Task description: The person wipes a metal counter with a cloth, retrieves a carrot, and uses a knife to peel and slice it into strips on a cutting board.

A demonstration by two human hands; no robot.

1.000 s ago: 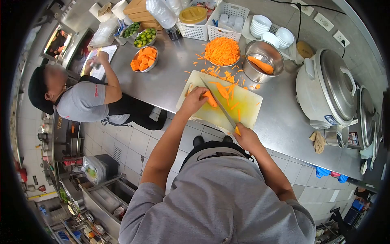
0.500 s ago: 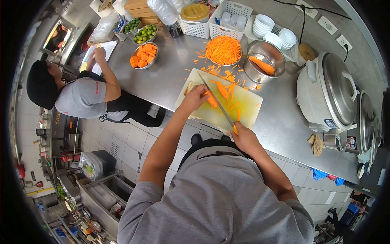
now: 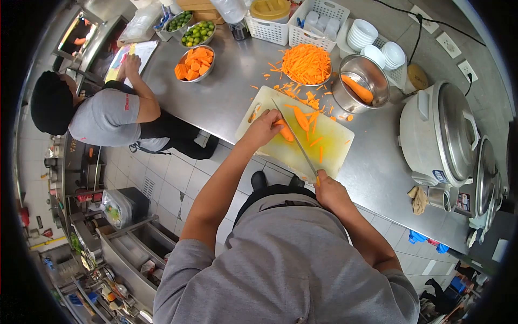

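My right hand point(image 3: 331, 190) is wrapped round the yellow handle of a long knife point(image 3: 298, 139), whose blade slants up and left across the cutting board point(image 3: 333, 139). On the board's left half, my left hand point(image 3: 264, 128) holds a piece of carrot point(image 3: 285, 130) by its upper end; the fingertips are partly hidden. The blade lies along the right side of this carrot. Flat carrot slices point(image 3: 301, 117) and a few thin sticks lie on the board to the right of the blade. Yellow-green stains mark the board.
Beyond the board are a heap of carrot strips point(image 3: 306, 63) and a steel pot point(image 3: 343, 102) with a carrot inside. Left stand bowls of carrot chunks point(image 3: 195, 63) and limes point(image 3: 198, 33). A large cooker point(image 3: 431, 129) is at right. A co-worker point(image 3: 108, 116) stands at the counter's left side.
The view has shifted slightly. My left hand still holds the carrot and my right hand the knife, with the blade still beside the carrot. The co-worker's hands have moved a little over the papers.
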